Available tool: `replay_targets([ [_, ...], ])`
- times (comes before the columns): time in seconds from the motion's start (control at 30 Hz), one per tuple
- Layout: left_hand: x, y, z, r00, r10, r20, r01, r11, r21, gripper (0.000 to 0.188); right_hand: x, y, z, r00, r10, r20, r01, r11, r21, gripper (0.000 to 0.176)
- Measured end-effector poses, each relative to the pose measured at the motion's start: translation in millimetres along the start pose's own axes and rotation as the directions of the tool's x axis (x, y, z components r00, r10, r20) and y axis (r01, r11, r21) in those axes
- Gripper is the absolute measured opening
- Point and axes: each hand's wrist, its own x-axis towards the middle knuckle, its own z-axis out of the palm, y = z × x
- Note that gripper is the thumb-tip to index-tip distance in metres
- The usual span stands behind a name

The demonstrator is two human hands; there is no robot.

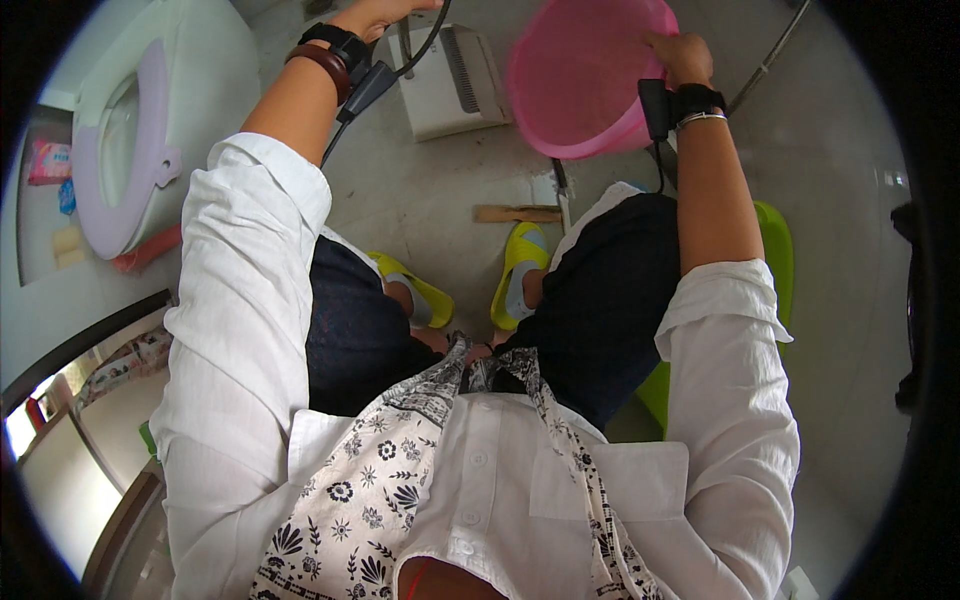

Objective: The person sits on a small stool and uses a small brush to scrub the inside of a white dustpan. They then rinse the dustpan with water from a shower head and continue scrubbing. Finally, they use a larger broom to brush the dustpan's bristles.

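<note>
My right hand (686,60) grips the rim of a pink plastic bucket (585,82), its thumb over the edge. The bucket is tilted so that its inside faces me. At the top left, my left hand (379,16) is partly cut off by the picture's edge, with a black cable beside it; whether its fingers hold anything cannot be told. Between the hands, on the grey floor, lies a white dustpan (442,90) with a toothed edge. Black devices with cables are strapped at both wrists.
A toilet with a lilac seat cover (86,180) stands at left, beside a pink packet (51,162). A wooden strip (517,214) lies near my yellow slippers (517,259). A green plastic object (776,255) is beside my right arm. A metal pole (769,64) slants at upper right.
</note>
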Motion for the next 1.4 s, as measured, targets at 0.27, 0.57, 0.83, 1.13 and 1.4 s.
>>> replay_targets([
  [0.27,-1.4,5.9,-1.1,0.999,0.01,0.05,-0.007,0.998,-0.055,0.024,-13.9,-5.6,18.4,0.996,-0.01,-0.094,0.019,0.995,0.099,0.044],
  [0.57,-5.3,10.3,-6.3,0.992,0.011,0.123,-0.01,1.0,-0.014,0.084,-33.6,-78.5,55.0,0.946,-0.311,-0.093,0.315,0.948,0.039,0.048],
  [0.83,-2.2,-17.2,6.3,0.999,-0.049,-0.019,0.047,0.991,-0.125,0.059,-29.4,-77.9,48.0,0.913,-0.307,-0.267,0.313,0.95,-0.024,0.035],
  [1.13,-11.1,-48.3,19.8,0.979,-0.2,-0.029,0.199,0.98,-0.028,0.024,31.7,48.3,25.2,0.971,0.209,-0.119,-0.125,0.861,0.493,0.06],
  [1.4,-30.1,-47.8,58.9,0.955,-0.281,0.092,0.288,0.955,-0.073,0.033,29.4,121.6,93.2,0.674,0.683,0.282,-0.406,0.024,0.914,0.078],
])
